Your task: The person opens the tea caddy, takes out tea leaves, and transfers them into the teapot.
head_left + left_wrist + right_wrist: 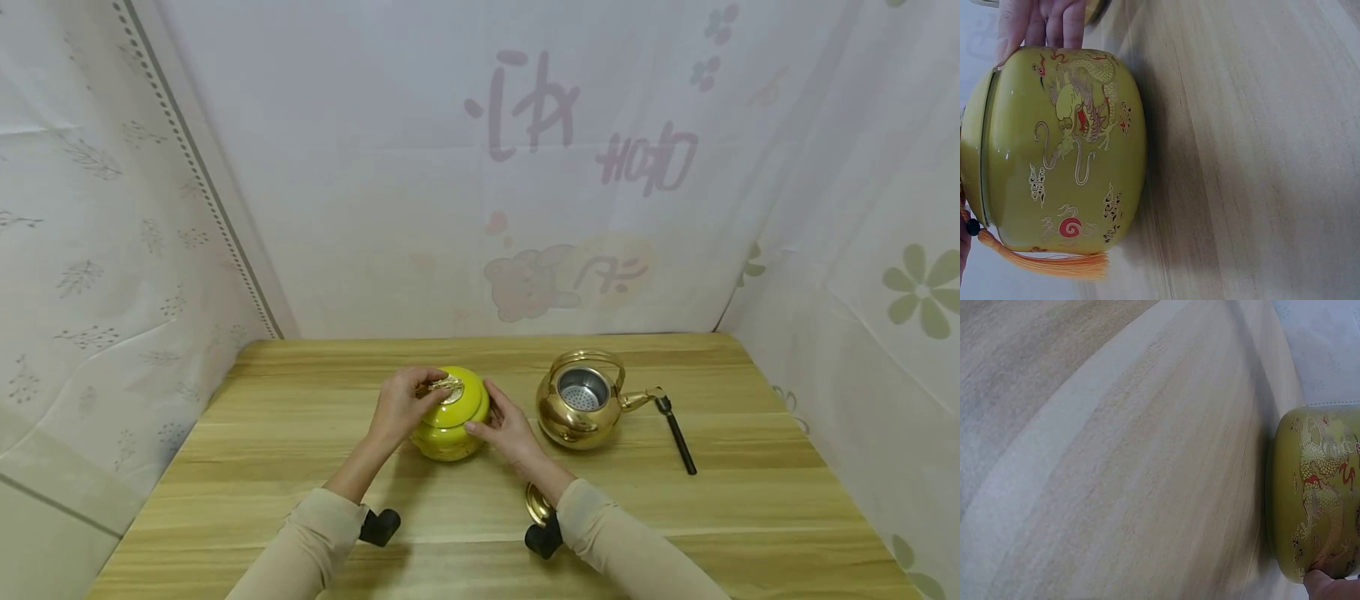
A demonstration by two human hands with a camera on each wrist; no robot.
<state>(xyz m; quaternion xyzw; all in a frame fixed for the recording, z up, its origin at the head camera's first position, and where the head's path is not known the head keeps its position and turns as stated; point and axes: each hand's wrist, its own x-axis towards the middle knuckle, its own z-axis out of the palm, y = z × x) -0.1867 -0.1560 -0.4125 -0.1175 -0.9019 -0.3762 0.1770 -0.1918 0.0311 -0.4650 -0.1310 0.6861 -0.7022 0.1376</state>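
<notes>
A yellow porcelain jar with a dragon pattern stands upright on the table, its lid seated on top. My left hand pinches the gold knob of the lid between thumb and fingers. Around the jar's right side, my right hand grips with the thumb in front and the fingers behind. The left wrist view shows the dragon face of the jar, an orange tassel hanging from the lid, and a thin dark seam under the lid. In the right wrist view my right thumb presses the jar.
To the right stands a gold kettle, uncovered, with a perforated strainer inside. A slender black-handled tool lies by its spout tip. A small gold lid sits under my right wrist. Printed curtains enclose the wooden table.
</notes>
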